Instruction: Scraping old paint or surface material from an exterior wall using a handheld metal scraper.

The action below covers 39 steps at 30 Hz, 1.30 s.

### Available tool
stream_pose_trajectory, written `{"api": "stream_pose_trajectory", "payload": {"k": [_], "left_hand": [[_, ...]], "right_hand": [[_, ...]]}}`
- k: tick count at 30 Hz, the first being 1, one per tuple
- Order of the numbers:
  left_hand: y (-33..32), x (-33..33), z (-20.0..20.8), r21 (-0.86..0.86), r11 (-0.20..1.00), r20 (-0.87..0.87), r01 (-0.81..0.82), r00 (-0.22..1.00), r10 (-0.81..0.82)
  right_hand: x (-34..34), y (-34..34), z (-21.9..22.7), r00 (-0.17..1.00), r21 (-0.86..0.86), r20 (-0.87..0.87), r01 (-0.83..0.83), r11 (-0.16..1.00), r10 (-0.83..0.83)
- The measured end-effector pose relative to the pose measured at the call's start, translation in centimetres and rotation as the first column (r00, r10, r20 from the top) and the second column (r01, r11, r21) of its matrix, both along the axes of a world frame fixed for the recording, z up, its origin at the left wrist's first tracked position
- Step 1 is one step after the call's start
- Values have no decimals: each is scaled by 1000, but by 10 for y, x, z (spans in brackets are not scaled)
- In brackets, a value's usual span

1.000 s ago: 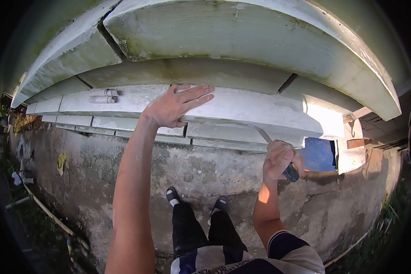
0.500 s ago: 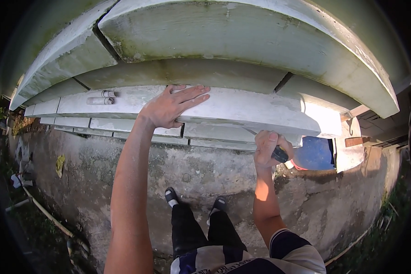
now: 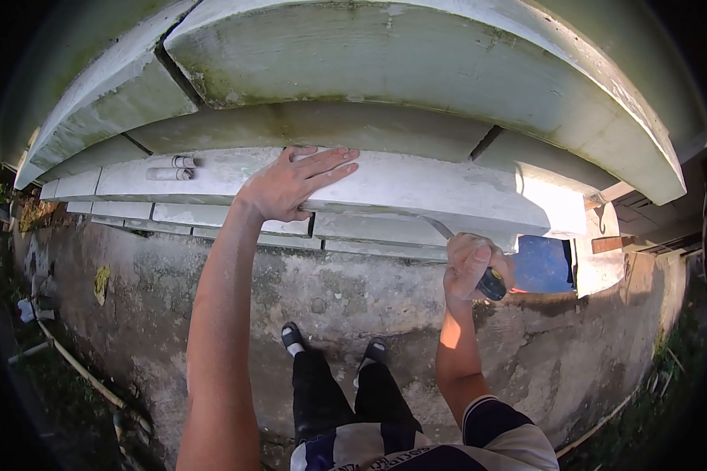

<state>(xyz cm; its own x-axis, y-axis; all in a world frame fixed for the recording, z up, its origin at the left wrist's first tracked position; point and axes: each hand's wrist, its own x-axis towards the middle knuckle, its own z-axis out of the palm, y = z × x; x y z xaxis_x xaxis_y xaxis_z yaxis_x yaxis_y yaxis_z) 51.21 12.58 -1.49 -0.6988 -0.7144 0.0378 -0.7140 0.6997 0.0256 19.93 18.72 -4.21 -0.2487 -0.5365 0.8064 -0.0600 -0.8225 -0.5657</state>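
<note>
My left hand (image 3: 294, 184) lies flat on the white top of a long concrete ledge (image 3: 416, 177), fingers apart, thumb over its near edge. To the right, my right hand (image 3: 473, 265) is closed around the dark handle of a putty knife (image 3: 440, 228). Its thin metal blade points up and left toward the ledge's near face. Whether the blade's tip touches the ledge I cannot tell. On the ledge left of my left hand lie two short pale cylinders (image 3: 170, 173), side by side.
Above the ledge juts a larger greenish concrete slab (image 3: 416, 63). A blue container (image 3: 543, 264) stands at the right, beside a pale board (image 3: 601, 267). A yellow rag (image 3: 101, 284) lies on the stained concrete floor (image 3: 212, 314). A long pole (image 3: 86, 373) runs along the left.
My right hand has shifted slightly right and toward me with the putty knife, and more of its blade shows. My left hand stays on the same spot of the ledge.
</note>
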Motion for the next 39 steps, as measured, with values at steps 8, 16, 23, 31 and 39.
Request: {"api": "stream_pose_trajectory", "payload": {"k": [8,16,23,31,39], "left_hand": [[1,1,5,25,1000,-7,-17,1000,17],[-2,-2,5,-11,1000,15,-2,1000,2],[0,-2,6,4,1000,41,-13,999,13],[-1,-2,7,41,999,12,-16,1000,15],[0,1,3,-4,1000,-25,5,1000,-5]], "right_hand": [[1,-2,-4,998,4,-38,44,999,-44],[3,-8,-9,999,-69,-3,54,996,-55],[-4,1,9,1000,-29,1,1,1000,-1],[5,-3,7,995,-50,72,78,996,-75],[-2,-2,0,995,-100,17,-92,991,94]]}}
